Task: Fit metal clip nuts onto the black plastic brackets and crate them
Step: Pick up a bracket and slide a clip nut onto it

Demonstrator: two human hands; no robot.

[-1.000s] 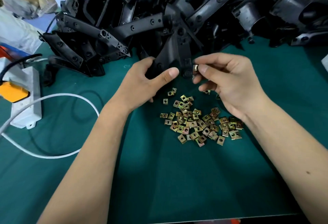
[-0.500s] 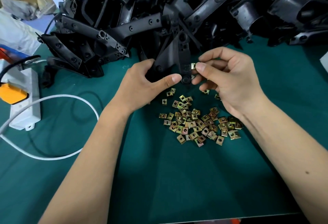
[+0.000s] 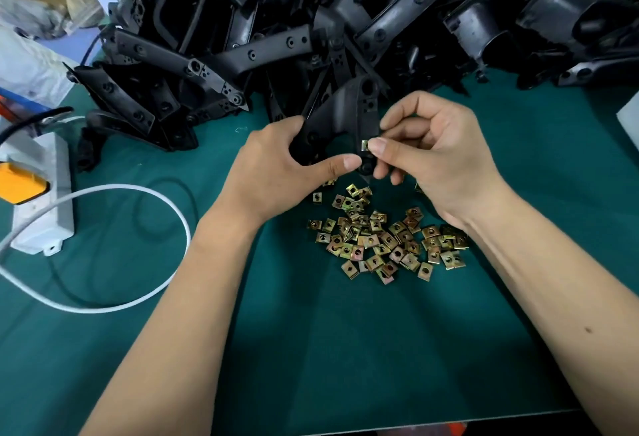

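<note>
The green bench (image 3: 345, 349) carries a big heap of black brackets (image 3: 380, 21) along its far side. Nearer me lies a loose scatter of brass clip nuts (image 3: 377, 238). My left hand (image 3: 273, 173) grips one bracket (image 3: 342, 117) above them, fingers curled round it. My right hand (image 3: 439, 155) pinches a single clip nut (image 3: 364, 145) against that bracket's edge.

We find one black bracket (image 3: 340, 117) raised off the green mat, tilted, its lower end toward us. A brass-coloured clip nut (image 3: 364, 145) sits against its right edge near that end. Loose nuts (image 3: 380, 238) lie scattered flat on the mat just nearer. A large heap of brackets (image 3: 311, 21) fills the far side.
</note>
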